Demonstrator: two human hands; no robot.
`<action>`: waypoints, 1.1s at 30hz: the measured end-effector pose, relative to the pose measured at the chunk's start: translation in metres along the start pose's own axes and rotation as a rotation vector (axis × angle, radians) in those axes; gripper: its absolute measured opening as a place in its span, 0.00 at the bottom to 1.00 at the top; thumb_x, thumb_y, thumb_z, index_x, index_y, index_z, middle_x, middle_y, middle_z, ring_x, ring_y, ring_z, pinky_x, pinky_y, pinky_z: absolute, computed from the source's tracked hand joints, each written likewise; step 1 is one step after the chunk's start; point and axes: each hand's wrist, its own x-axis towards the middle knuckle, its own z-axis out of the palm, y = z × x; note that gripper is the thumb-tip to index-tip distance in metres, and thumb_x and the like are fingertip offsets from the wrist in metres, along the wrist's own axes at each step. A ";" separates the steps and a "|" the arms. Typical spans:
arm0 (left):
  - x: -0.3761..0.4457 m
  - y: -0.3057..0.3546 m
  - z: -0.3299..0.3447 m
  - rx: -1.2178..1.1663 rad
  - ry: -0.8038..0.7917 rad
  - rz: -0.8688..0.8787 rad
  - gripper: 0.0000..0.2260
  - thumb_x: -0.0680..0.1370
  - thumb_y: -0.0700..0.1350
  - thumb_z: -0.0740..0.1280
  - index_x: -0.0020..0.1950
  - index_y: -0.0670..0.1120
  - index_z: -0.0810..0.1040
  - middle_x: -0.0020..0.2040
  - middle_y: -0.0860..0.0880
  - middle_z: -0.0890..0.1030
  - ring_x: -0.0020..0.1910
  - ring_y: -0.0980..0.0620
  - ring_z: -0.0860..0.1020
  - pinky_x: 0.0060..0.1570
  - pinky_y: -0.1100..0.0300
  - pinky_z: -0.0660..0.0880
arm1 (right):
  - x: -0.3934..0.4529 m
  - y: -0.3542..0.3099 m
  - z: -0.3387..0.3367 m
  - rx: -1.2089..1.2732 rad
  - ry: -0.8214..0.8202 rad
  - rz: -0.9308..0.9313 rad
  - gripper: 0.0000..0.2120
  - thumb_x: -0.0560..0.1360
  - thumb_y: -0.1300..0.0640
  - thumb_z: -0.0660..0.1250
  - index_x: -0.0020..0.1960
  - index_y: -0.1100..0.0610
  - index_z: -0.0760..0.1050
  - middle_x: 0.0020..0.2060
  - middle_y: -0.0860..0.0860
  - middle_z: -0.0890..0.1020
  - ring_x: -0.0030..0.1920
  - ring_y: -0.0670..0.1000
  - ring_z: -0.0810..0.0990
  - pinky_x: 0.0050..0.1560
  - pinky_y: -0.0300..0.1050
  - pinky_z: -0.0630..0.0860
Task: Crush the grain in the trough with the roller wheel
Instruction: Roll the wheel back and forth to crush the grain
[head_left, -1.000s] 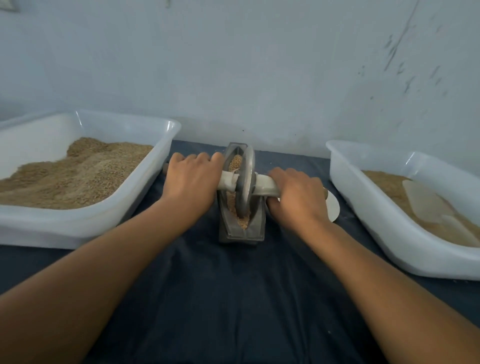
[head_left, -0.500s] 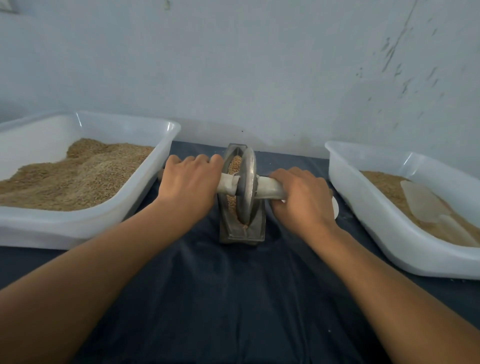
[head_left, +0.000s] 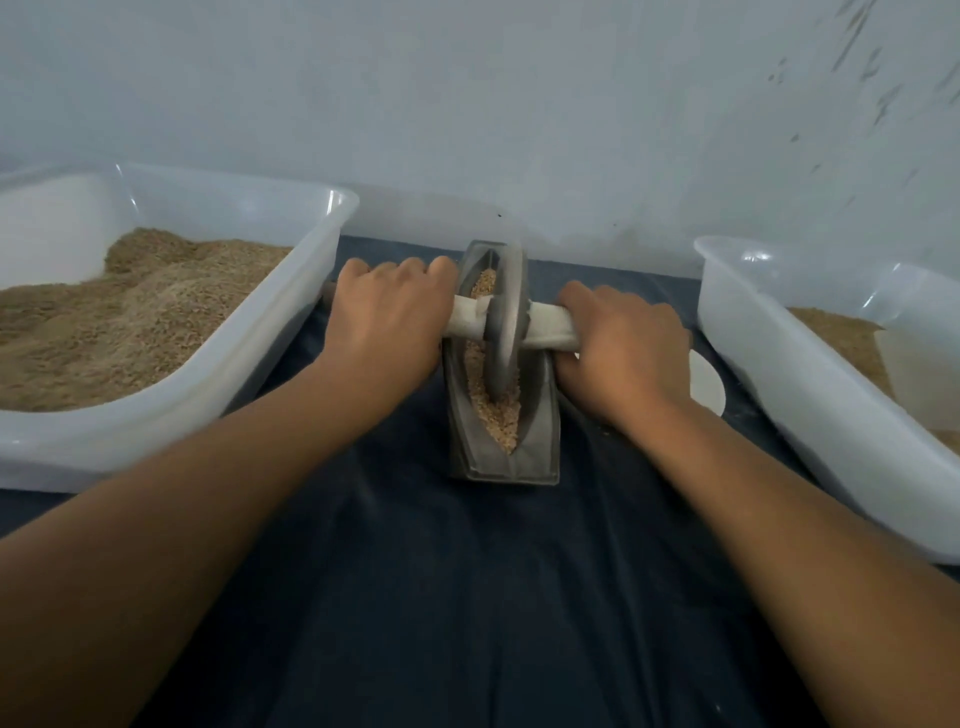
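Both hands, left (head_left: 389, 317) and right (head_left: 626, 348), wrap the axle (head_left: 550, 325) on either side of the wheel (head_left: 506, 322), which stands in the trough (head_left: 501, 462) mid-worktop on the grain (head_left: 498, 415). Crushing is in hand; the next roll likely needs steady, even downward pressure.

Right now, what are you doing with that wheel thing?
A person is crushing grain in a narrow metal trough. The left hand and right hand each grip one end of the handle through the roller wheel, which stands in the grain. White tubs of grain sit on both sides.
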 end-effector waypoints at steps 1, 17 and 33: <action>0.002 -0.001 0.003 -0.008 -0.003 -0.004 0.14 0.76 0.42 0.68 0.48 0.49 0.61 0.40 0.51 0.69 0.37 0.49 0.68 0.43 0.52 0.63 | 0.005 0.001 0.003 -0.010 -0.010 -0.005 0.09 0.74 0.47 0.67 0.47 0.51 0.72 0.36 0.46 0.70 0.37 0.57 0.75 0.37 0.49 0.59; 0.050 -0.002 0.024 0.069 0.064 0.049 0.07 0.77 0.37 0.65 0.52 0.43 0.70 0.43 0.44 0.76 0.38 0.44 0.72 0.44 0.50 0.62 | 0.066 0.028 0.032 0.152 -0.385 0.071 0.09 0.70 0.43 0.68 0.50 0.40 0.74 0.39 0.43 0.77 0.38 0.50 0.74 0.32 0.42 0.62; 0.007 0.001 0.000 0.055 0.007 0.025 0.17 0.73 0.40 0.70 0.57 0.46 0.66 0.51 0.45 0.77 0.49 0.44 0.77 0.48 0.51 0.66 | 0.020 0.010 0.010 0.086 -0.205 0.039 0.08 0.73 0.45 0.65 0.50 0.45 0.72 0.37 0.44 0.76 0.38 0.54 0.77 0.35 0.46 0.71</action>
